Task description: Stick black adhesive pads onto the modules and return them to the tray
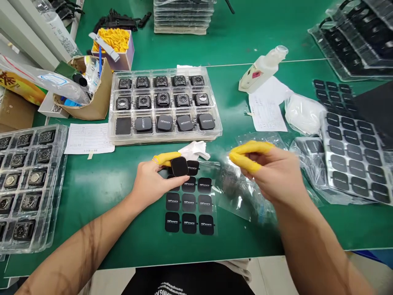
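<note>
My left hand (153,178), with a yellow finger cot, is closed on a black square smartwatch body (179,166), its dark glass face up. Below it lies a sheet of black square screen films (189,203) printed "HiFuture". My right hand (267,168) wears yellow finger cots and is pinched to the right of the watch; whatever its fingertips hold, if anything, cannot be made out. Beyond my left hand a clear plastic tray (166,137) carries rows of watch bodies, several in the front row showing a printed film. A crumpled white cloth (195,150) lies just behind the watch.
Clear plastic bags (245,188) spread under my right hand. More film sheets (353,155) lie at the right, with a white bottle (262,69) behind. Another tray of watches (27,184) stands left. A box of yellow finger cots (115,45) and a cardboard box (89,98) stand back left.
</note>
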